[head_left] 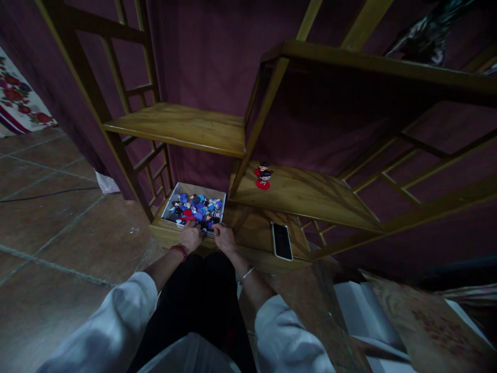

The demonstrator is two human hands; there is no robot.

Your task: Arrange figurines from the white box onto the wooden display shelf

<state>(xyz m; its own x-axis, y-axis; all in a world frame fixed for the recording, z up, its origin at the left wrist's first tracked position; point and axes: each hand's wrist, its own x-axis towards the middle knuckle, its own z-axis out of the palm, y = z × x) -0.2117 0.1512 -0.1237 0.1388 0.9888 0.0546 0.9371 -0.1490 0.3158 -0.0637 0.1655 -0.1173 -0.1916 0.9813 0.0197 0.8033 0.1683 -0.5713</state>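
Observation:
A shallow white box (173, 197) full of several small colourful figurines (196, 206) rests on the bottom board of a wooden shelf unit. My left hand (190, 236) and my right hand (224, 237) lie side by side at the box's near edge, fingers curled down onto it; the fingertips are hidden among the figurines. Two small figurines on red bases (263, 176) stand on the low shelf (306, 194) to the right.
A phone (281, 241) lies face up on the bottom board right of the box. A higher shelf (182, 127) sits above the box, another top board (380, 65) at upper right. Tiled floor (58, 228) spreads left; white cartons (365, 316) stand at lower right.

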